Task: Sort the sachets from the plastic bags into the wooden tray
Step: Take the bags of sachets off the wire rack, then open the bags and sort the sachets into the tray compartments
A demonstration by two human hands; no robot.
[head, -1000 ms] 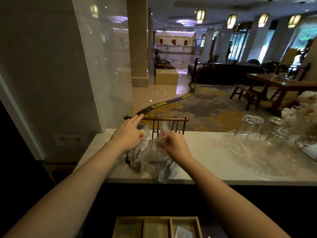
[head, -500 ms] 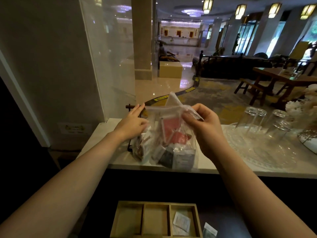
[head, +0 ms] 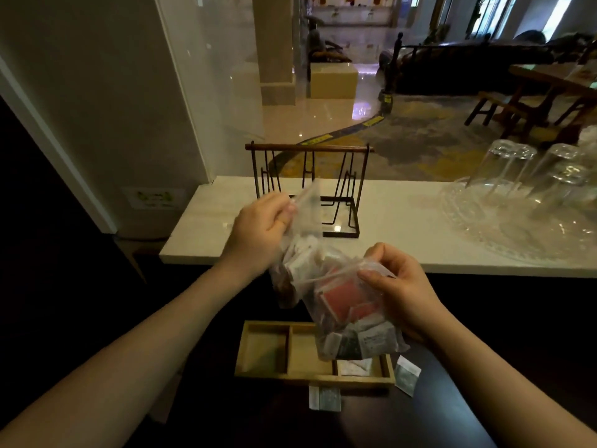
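My left hand (head: 258, 234) pinches the top of a clear plastic bag (head: 297, 253) holding pale and brown sachets. My right hand (head: 400, 286) grips a second clear bag (head: 349, 312) with red, dark and white sachets; it hangs over the wooden tray. The wooden tray (head: 268, 350) has three compartments and lies on the dark lower surface. A white sachet (head: 353, 367) lies in its right compartment. Two loose sachets rest outside the tray, one at its front (head: 324, 398) and one at its right (head: 407, 375).
A black wire rack (head: 310, 192) with a wooden top bar stands on the white counter (head: 206, 227). At the right, upturned glasses (head: 504, 169) sit on a clear glass tray (head: 517, 234). A glass pane rises behind the counter.
Both hands lifted the bags off the white counter and brought them toward me, over the wooden tray. The view tilted down, and the rack now stands uncovered.
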